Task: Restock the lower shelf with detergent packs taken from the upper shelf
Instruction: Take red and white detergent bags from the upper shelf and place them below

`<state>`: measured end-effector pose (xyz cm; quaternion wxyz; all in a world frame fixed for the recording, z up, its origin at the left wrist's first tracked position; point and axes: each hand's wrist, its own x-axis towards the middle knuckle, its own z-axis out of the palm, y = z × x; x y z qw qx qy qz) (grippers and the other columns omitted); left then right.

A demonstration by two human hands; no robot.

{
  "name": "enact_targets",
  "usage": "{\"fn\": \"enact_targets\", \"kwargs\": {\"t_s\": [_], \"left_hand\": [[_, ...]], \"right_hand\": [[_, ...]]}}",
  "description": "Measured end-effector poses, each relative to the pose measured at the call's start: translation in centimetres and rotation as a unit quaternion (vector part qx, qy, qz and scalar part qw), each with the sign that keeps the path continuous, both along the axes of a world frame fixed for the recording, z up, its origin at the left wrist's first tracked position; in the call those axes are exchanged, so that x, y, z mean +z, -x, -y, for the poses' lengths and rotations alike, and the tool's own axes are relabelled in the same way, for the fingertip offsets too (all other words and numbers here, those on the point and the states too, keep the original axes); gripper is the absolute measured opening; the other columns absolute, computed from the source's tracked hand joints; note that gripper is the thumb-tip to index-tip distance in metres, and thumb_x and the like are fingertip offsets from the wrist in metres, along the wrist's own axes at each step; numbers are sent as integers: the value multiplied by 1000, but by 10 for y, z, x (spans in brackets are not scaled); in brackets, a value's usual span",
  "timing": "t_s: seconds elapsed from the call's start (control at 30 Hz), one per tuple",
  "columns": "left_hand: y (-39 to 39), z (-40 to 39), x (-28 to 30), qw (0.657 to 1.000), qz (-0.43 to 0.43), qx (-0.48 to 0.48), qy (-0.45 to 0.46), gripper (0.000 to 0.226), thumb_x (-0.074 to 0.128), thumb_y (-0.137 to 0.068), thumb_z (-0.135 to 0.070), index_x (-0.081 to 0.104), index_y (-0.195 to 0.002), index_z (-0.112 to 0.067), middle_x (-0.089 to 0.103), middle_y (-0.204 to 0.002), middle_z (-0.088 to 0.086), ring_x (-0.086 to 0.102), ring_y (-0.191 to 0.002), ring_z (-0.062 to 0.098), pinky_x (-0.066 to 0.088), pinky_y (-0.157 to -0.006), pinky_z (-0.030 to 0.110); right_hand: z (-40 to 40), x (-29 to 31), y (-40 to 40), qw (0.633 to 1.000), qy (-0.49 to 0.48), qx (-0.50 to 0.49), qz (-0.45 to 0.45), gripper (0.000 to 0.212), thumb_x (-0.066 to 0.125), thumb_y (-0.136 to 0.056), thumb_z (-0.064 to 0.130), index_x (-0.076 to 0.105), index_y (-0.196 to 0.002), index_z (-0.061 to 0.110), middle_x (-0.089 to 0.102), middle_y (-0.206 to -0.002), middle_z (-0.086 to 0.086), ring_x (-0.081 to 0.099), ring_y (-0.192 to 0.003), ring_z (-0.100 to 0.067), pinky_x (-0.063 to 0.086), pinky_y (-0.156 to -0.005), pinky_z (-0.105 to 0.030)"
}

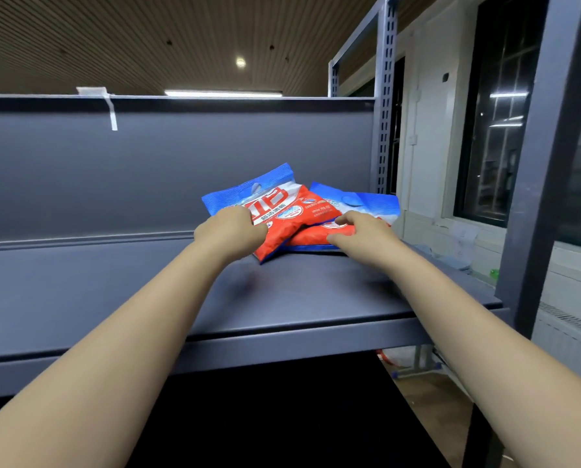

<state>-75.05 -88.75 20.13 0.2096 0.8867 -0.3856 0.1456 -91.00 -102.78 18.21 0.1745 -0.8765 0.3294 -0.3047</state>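
Two red, white and blue detergent packs lie overlapping on the grey upper shelf [282, 298], toward its back right. The top pack [282, 211] leans partly over the lower pack [360, 204]. My left hand [226, 231] grips the near left edge of the top pack, fingers curled over it. My right hand [363, 234] holds the near edge of the lower pack, its fingers bent onto the red part. Both arms reach forward over the shelf. The lower shelf lies in dark shadow beneath and its contents are hidden.
A grey back panel [147, 170] closes the shelf behind the packs, with a white tape strip [112, 109] on its top edge. Perforated uprights [385, 96] and a thick post [545, 163] stand on the right. Windows and a wall lie beyond.
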Motion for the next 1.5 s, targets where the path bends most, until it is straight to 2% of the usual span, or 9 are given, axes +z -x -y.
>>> {"fn": "enact_targets", "kwargs": {"t_s": [0.1, 0.27, 0.4, 0.5, 0.63, 0.8, 1.1, 1.33, 1.5], "left_hand": [[2, -23, -2, 1000, 0, -7, -7, 27, 45, -89, -39, 61, -94, -17, 60, -94, 0, 57, -89, 24, 38, -64, 28], [21, -62, -1, 998, 20, -4, 54, 29, 45, -90, -46, 61, -94, -21, 65, -97, -2, 57, -89, 24, 37, -60, 28], [23, -127, -23, 995, 65, 22, 78, 34, 42, -91, -51, 57, -110, -27, 64, -109, -8, 56, -98, 21, 34, -68, 31], [20, -180, -35, 991, 67, 35, 112, 35, 42, -92, -52, 56, -113, -28, 64, -113, -13, 57, -102, 18, 32, -70, 30], [9, -253, -52, 987, 53, 61, 136, 32, 43, -91, -53, 57, -111, -32, 64, -113, -17, 59, -102, 14, 35, -72, 30], [-10, -328, -68, 985, 58, 110, 119, 32, 44, -90, -54, 59, -109, -32, 65, -112, -16, 59, -104, 14, 33, -73, 30], [-44, -448, -110, 980, 17, 180, 85, 34, 44, -88, -56, 58, -111, -35, 64, -111, -17, 59, -101, 9, 34, -72, 29], [-61, -534, -143, 967, -23, 249, 55, 38, 41, -90, -56, 54, -118, -35, 62, -114, -17, 58, -98, 7, 43, -76, 29], [-74, -594, -163, 948, -70, 308, 43, 31, 41, -91, -57, 53, -113, -39, 60, -85, -17, 56, -77, 2, 42, -64, 26]], "right_hand": [[-20, -2, 4, 998, -6, 59, 33, 45, 62, -85, 35, 54, -128, 23, 56, -131, 4, 50, -119, -15, 37, -90, -26], [-54, -2, 18, 988, 5, 122, 94, 38, 65, -85, 34, 57, -122, 27, 58, -127, 10, 51, -120, -7, 40, -100, -27], [-110, -13, 12, 975, 18, 174, 140, 35, 65, -87, 31, 60, -122, 26, 61, -119, 18, 52, -111, 4, 35, -85, -4], [-154, -22, 1, 964, 9, 212, 160, 33, 65, -87, 29, 62, -120, 25, 63, -117, 18, 52, -108, 6, 32, -85, 4], [-212, -36, -20, 954, 20, 250, 162, 34, 65, -87, 28, 61, -120, 28, 61, -117, 18, 50, -110, 9, 30, -90, 3], [-273, -53, -42, 947, 48, 285, 141, 33, 65, -86, 29, 61, -119, 28, 59, -115, 18, 49, -112, 7, 28, -93, 1], [-361, -96, -91, 931, 70, 357, 29, 43, 52, -85, 48, 53, -126, 37, 50, -122, 30, 44, -120, 6, 36, -102, -22], [-420, -131, -128, 921, 36, 388, -19, 43, 49, -85, 53, 48, -127, 44, 44, -123, 35, 39, -122, 11, 35, -100, -16], [-460, -153, -159, 903, 43, 422, -70, 43, 48, -89, 52, 42, -132, 45, 38, -125, 38, 35, -121, 14, 31, -103, -14]]}}
